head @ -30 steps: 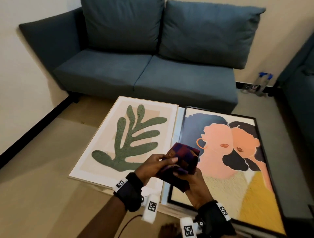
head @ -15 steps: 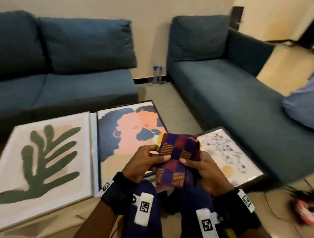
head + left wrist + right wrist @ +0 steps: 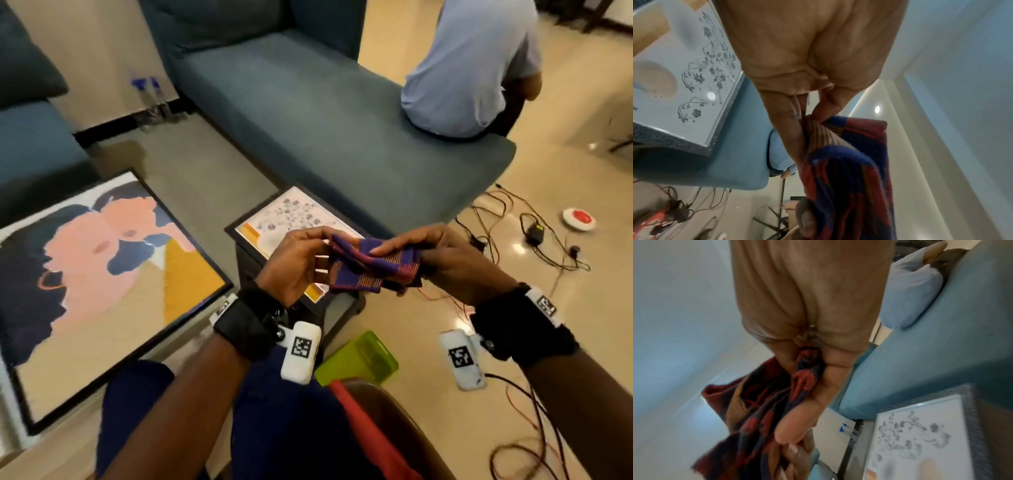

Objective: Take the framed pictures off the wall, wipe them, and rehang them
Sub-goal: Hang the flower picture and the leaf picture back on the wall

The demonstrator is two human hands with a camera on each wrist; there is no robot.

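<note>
Teal sofa (image 3: 308,113) on glossy beige floor (image 3: 582,274) (cables strewn)

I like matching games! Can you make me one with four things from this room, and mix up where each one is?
Things:
1. checkered cloth
2. flower picture
3. two-faces picture
4. red and white button

Places:
A. lying flat on the left, with a black frame
B. on the shiny floor by the cables
C. held between both hands
D. on the small dark stand below the hands

Pairs: 1-C, 2-D, 3-A, 4-B

The left hand and the right hand each pinch an end of the cloth.
</note>
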